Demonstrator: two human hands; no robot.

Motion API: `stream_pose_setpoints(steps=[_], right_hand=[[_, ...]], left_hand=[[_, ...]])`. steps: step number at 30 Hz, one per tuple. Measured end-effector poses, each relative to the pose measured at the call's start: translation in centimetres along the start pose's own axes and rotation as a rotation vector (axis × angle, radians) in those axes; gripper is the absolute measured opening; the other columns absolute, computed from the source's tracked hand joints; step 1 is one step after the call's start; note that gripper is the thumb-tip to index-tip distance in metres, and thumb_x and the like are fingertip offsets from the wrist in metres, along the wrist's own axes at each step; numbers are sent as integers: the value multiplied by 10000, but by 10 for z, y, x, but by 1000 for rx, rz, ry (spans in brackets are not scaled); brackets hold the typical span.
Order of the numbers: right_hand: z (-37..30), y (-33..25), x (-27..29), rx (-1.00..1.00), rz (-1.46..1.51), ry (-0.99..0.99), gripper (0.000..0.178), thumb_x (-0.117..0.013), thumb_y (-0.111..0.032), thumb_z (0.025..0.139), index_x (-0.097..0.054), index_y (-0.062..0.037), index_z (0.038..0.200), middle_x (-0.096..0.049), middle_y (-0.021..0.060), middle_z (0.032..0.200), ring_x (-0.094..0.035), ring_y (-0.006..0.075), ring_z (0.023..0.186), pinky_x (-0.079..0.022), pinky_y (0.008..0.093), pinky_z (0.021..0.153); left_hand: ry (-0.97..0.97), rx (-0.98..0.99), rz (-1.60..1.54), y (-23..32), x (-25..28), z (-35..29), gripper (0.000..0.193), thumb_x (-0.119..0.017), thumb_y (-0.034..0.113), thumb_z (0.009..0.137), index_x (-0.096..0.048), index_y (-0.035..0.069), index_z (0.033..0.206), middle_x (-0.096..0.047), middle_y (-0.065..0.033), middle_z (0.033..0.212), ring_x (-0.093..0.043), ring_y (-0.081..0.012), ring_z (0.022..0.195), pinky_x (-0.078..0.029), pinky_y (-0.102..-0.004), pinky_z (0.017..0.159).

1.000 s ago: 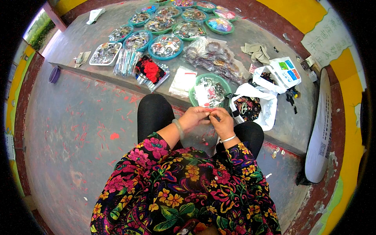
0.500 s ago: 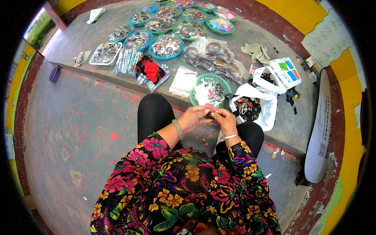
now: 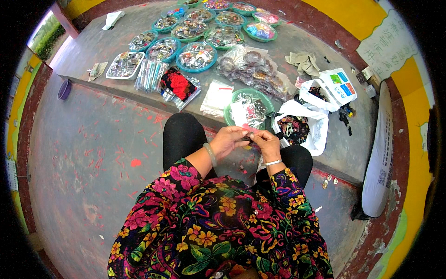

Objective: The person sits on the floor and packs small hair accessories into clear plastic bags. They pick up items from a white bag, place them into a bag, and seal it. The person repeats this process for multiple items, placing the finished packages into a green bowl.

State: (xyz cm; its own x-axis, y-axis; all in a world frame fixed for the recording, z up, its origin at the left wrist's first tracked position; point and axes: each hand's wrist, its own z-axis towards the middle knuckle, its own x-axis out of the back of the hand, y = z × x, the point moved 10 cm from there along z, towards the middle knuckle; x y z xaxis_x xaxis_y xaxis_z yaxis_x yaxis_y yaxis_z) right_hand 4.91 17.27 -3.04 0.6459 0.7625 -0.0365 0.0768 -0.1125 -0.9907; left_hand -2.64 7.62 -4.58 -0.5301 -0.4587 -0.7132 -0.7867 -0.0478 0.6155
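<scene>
My left hand (image 3: 228, 141) and my right hand (image 3: 268, 144) meet above my knees, fingertips pinched together. Between them is a small pinkish-red strip (image 3: 251, 128), thin and flexible; a small dark bit shows beneath the fingers, too small to name. Just beyond my hands stands a round green basket (image 3: 226, 113) holding clear packets and a white sheet. To its left lies a stack of clear flat bags (image 3: 216, 98) with a red strip along one edge. Right of the basket, an open white plastic bag (image 3: 318, 138) holds dark, multicoloured items.
Several round baskets (image 3: 197, 69) of packaged goods cover the raised platform. Nearer are a white tray (image 3: 108, 73), a red-and-black cloth (image 3: 179, 84) and a heap of packaged brown items (image 3: 253, 69). Red scraps (image 3: 135, 162) litter the floor. A white board (image 3: 377, 160) leans at right.
My hands keep nearly the same place and pinch. The red strip between them has shifted slightly and shows a bit differently. Everything around looks the same.
</scene>
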Motion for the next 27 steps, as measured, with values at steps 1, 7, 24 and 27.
stream_pose_setpoints(steps=[1, 7, 24, 27], right_hand=[[0, -1, 0, 5, -5, 2, 91, -689, -71, 719, -627, -5, 718, -565, -25, 694, -492, 51, 639, -391, 187, 570], [0, 8, 1, -56, 15, -2, 86, -688, -73, 723, -623, -16, 729, -561, -35, 675, -482, 41, 618, -385, 184, 553], [-1, 13, 1, -133, 158, 34, 86, -623, -101, 784, -627, -22, 751, -532, -44, 635, -430, 33, 563, -342, 183, 518], [0, 15, 2, -157, 161, 49, 105, -604, -114, 801, -626, -24, 752, -519, -50, 626, -417, 33, 553, -332, 184, 511]], left_hand=[[5, -2, -3, 1, 0, 0, 144, -507, 44, 851, -571, -47, 942, -587, -130, 969, -594, -197, 880, -537, -289, 751], [12, 2, 31, 3, -1, -2, 140, -512, 50, 850, -571, -47, 932, -590, -129, 960, -595, -198, 877, -538, -287, 747], [-7, 0, 14, 1, 1, -1, 185, -528, 79, 849, -557, -66, 960, -578, -134, 999, -579, -190, 914, -516, -286, 801], [-27, 10, 4, 4, -4, -3, 192, -526, 82, 851, -554, -67, 968, -578, -137, 1003, -578, -198, 921, -513, -293, 807]])
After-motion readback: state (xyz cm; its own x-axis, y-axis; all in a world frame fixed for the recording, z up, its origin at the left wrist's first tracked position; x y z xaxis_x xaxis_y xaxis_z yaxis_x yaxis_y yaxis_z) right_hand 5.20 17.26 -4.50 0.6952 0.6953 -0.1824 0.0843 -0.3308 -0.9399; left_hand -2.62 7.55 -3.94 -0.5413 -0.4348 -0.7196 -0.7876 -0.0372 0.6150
